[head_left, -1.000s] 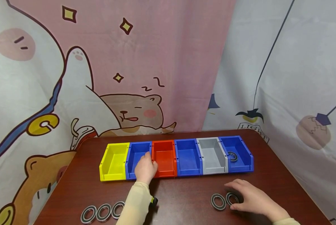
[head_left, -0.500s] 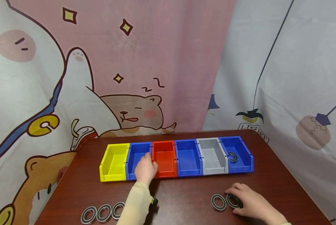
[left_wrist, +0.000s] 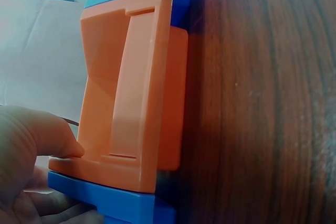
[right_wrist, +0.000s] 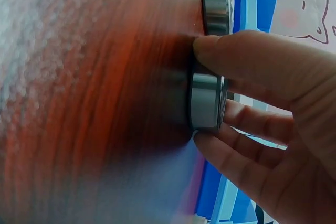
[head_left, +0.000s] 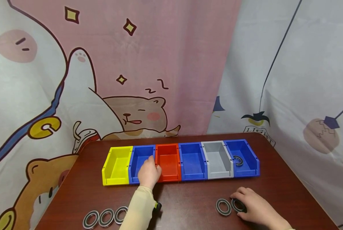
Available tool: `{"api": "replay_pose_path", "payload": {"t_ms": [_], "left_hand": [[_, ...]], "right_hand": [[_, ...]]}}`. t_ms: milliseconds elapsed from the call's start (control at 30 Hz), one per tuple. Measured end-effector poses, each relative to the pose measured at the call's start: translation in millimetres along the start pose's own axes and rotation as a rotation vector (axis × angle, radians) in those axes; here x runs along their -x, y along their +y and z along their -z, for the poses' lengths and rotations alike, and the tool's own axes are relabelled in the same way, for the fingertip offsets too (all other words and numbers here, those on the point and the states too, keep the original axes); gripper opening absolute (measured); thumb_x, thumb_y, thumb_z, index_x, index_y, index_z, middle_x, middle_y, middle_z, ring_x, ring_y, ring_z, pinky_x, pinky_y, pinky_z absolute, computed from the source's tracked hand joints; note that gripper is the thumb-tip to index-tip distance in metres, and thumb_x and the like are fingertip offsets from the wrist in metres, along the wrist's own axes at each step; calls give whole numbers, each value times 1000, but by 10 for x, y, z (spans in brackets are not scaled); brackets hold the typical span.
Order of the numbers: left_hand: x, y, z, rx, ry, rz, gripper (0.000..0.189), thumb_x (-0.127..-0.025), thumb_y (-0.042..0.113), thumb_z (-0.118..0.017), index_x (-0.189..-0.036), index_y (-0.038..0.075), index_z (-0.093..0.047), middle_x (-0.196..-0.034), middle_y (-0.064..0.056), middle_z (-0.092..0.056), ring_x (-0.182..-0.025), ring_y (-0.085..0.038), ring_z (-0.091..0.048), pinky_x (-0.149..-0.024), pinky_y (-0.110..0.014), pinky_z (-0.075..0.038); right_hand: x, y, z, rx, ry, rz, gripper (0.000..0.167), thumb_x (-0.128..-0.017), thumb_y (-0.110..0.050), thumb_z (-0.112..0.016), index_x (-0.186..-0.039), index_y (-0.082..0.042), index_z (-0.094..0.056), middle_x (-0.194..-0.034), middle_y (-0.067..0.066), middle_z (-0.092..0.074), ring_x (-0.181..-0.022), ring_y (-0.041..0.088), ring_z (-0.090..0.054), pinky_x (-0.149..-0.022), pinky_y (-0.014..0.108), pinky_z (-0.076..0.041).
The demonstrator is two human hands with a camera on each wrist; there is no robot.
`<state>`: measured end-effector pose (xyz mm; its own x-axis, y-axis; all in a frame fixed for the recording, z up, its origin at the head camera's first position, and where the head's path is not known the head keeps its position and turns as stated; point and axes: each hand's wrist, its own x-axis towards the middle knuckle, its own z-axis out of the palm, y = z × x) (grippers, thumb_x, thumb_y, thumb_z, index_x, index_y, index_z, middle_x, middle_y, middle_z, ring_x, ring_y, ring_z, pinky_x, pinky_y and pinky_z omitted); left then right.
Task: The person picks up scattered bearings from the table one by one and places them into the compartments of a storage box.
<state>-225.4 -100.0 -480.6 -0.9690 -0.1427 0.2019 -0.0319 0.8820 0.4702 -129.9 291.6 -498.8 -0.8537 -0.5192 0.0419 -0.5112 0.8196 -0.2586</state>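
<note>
My left hand [head_left: 149, 174] holds the shared side wall between the red bin [head_left: 167, 166] and the blue bin [head_left: 142, 153] on its left. In the left wrist view the thumb lies over the red bin's edge, with the fingers on the blue side. My right hand [head_left: 254, 206] pinches a steel ball bearing [right_wrist: 205, 100] lying flat on the table, thumb on one side and fingertips on the other. Close beside it on the left lies a second bearing [head_left: 223, 214].
The row of joined bins also has a yellow bin [head_left: 118, 161], another blue bin [head_left: 192, 159], a grey bin [head_left: 217, 161] and a far-right blue bin [head_left: 247, 169] with a bearing [head_left: 241, 161] inside. Three bearings [head_left: 106, 225] lie at front left, one partly behind the left sleeve [head_left: 138, 207].
The right hand has closed in around the right-hand bearing, which has shifted slightly. My left hand has stayed on the bin wall.
</note>
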Motion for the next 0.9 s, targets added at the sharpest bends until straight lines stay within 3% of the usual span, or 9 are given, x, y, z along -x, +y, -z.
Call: {"api": "replay_pose_path", "payload": {"t_ms": [333, 567, 900], "left_hand": [[-9, -4, -9, -2, -5, -1, 40, -86, 18, -70, -119, -3, -60, -97, -20, -66, -80, -35, -65, -68, -51, -56], [-12, -4, -13, -1, -7, -5, 42, -86, 17, -70, -120, -4, -59, -98, -20, -66, -81, -35, -65, -68, -51, -56], [-8, -24, -29, -11, 48, -41, 38, -84, 17, -72, -114, -4, -61, -93, -20, -65, -78, -37, -65, -64, -50, -55]], "right_hand": [[-4, 33, 23, -40, 72, 5, 45, -68, -29, -89, -107, -20, -70, -101, -12, -56, -88, 8, -54, -73, 35, -53], [-62, 49, 117, -84, 97, -58, 48, -69, -28, -88, -112, -18, -69, -105, -7, -58, -92, 13, -56, -77, 38, -56], [-275, 33, 239, -65, 290, 67, 52, -64, -16, -90, -111, -12, -68, -105, -5, -60, -92, 13, -59, -76, 37, -55]]}}
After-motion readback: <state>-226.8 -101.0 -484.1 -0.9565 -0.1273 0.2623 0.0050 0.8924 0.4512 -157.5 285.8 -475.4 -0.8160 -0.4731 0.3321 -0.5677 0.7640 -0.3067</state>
